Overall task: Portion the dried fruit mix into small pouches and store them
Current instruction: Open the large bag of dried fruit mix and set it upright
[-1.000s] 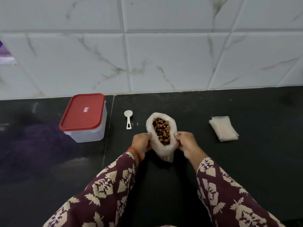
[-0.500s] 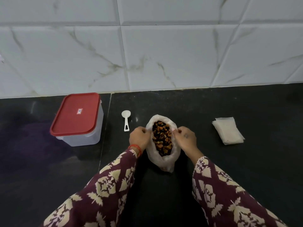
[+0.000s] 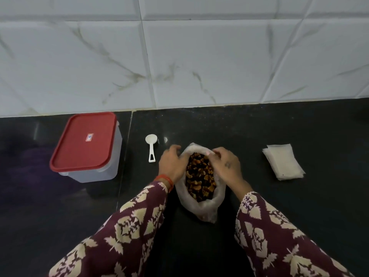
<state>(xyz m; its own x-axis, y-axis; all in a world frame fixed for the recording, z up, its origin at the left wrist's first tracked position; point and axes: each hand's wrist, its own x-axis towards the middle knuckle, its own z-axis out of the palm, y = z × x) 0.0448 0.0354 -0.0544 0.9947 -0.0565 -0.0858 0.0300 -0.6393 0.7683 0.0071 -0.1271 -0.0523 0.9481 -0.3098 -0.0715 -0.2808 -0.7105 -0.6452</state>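
Farthest left of the grip, the container (image 3: 85,146) with its red lid (image 3: 83,141) sits shut on the counter (image 3: 299,216), untouched and well apart from the hands. Between it and the left hand lies the white scoop (image 3: 151,146), near the hand but not touched.

The left hand (image 3: 172,166) has slid from the side of the plastic bag (image 3: 199,206) up toward its far rim, fingers curled over the left edge. The dried fruit mix (image 3: 199,176) lies inside the bag between the two hands, its mouth wide and the contents exposed. The right hand (image 3: 225,164) has likewise moved up from the side, and its fingertips now pinch the far rim of the plastic. So the grip on each side holds the bag's edge; both have travelled from mid-bag to the top of the opening.

That reads as rolling or spreading the mouth so it stays open for scooping; portioning has probably not begun.

Well right of the grip, the stack of small pouches (image 3: 283,161) lies flat, none yet taken.
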